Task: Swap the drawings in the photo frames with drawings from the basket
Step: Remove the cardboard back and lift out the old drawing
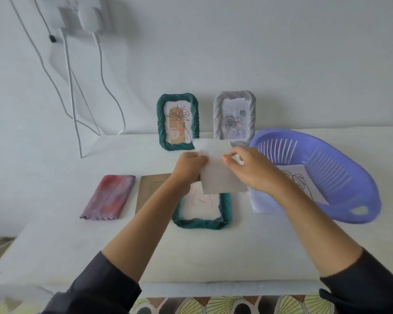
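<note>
White bench [259, 245] against a pale wall, charger cables [70, 87] hanging at 10 o'clock.

Progress: judged roughly midway. One open green frame [202, 220] lies face down at bench centre. Its cardboard backing [150, 191] is set off at 9 o'clock, with a folded cloth [109, 197] beyond that. A paper with red lines lies inside the open frame. An upright green frame [178, 122] and a grey frame [235, 115] stand at 12 o'clock, each holding a drawing; whether these have been swapped cannot be told. The purple basket [349, 177] at 3 o'clock holds a leaf drawing [304, 180]. Left to do: seat a drawing, refit the backing, stand the frame up.

Task item: a white sheet [218, 175] is held above the open frame, clear of the bench. The left hand [187, 168] has its fingers [200, 158] curled, pinching the sheet's left edge. The right hand [252, 168] pinches the right edge between thumb and fingers. The long axis runs from 12 to 6 o'clock, leaning slightly toward 5. A blank side faces the camera, so whether this is the old or the new drawing cannot be told.
</note>
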Demonstrator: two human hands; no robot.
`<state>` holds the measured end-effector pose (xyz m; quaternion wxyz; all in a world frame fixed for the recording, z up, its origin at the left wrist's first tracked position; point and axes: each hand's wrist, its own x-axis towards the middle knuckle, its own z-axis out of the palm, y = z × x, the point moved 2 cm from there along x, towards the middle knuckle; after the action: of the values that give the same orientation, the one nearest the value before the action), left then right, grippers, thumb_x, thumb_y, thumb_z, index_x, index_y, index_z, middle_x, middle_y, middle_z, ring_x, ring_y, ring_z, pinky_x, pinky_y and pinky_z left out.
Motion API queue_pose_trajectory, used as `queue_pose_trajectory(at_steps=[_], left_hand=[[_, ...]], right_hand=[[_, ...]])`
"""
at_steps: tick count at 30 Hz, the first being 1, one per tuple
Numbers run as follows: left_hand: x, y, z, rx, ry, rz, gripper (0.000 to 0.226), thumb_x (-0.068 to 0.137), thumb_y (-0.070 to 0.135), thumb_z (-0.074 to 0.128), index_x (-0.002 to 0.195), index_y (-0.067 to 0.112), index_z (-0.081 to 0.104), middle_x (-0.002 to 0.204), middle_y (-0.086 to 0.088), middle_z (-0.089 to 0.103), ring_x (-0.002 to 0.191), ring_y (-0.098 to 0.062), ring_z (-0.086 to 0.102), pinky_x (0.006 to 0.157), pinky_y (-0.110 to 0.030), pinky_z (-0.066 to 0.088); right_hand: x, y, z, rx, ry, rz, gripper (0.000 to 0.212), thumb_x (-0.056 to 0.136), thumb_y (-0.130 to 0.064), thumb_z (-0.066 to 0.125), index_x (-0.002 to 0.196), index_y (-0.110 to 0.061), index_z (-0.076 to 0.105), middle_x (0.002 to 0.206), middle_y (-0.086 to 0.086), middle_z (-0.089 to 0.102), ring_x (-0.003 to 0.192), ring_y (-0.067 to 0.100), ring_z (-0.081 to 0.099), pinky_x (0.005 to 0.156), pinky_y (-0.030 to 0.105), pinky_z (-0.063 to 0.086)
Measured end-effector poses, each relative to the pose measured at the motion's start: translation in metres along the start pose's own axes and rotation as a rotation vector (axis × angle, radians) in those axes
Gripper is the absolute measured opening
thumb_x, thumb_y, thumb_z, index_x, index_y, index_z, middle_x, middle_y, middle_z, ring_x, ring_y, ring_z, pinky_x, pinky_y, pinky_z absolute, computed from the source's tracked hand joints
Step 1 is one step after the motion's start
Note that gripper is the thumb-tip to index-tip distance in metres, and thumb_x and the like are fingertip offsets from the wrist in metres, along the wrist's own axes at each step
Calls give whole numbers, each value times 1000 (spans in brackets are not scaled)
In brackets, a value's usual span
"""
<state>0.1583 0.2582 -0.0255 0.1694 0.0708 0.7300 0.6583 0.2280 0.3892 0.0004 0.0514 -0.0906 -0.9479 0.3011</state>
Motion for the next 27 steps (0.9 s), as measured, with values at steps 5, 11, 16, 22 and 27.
queue_pose_trajectory(at_steps=[5, 11, 16, 22, 27], left_hand=[[11, -35, -38, 137, 0, -178, 11, 90, 5, 52, 81, -1, 53, 88, -18, 53, 78, -28, 56, 74, -39, 49], [10, -54, -58, 751, 85, 21, 9, 85, 23, 58, 86, 15, 54, 81, -2, 53, 80, -23, 54, 68, -32, 46], [12, -68, -60, 912, 0, 30, 52, 84, 33, 60, 131, 16, 47, 128, -9, 53, 122, -30, 45, 95, -39, 45], [5, -76, -63, 897, -38, 33, 46, 83, 30, 65, 126, 20, 54, 128, -10, 54, 119, -31, 47, 99, -45, 45], [3, -76, -62, 876, -38, 46, 40, 84, 25, 64, 123, 19, 59, 127, -10, 56, 114, -29, 52, 97, -42, 46]], right_hand=[[19, 22, 56, 405, -48, 283, 35, 83, -12, 63, 112, -8, 43, 96, 16, 57, 69, 26, 56, 64, 36, 49], [14, 29, 85, 200, 56, 285, 24, 73, -5, 70, 91, -13, 56, 88, 8, 61, 81, 26, 59, 67, 27, 45], [5, 33, 89, 22, 97, 229, 29, 75, -21, 72, 100, -11, 65, 101, 6, 62, 95, 24, 59, 74, 28, 43], [5, 51, 86, 14, 58, 187, 29, 75, -32, 72, 102, -24, 68, 101, 5, 48, 101, 24, 54, 76, 29, 41], [4, 59, 93, 38, 54, 138, 33, 77, -37, 69, 109, -29, 66, 104, 4, 52, 100, 22, 54, 79, 30, 39]])
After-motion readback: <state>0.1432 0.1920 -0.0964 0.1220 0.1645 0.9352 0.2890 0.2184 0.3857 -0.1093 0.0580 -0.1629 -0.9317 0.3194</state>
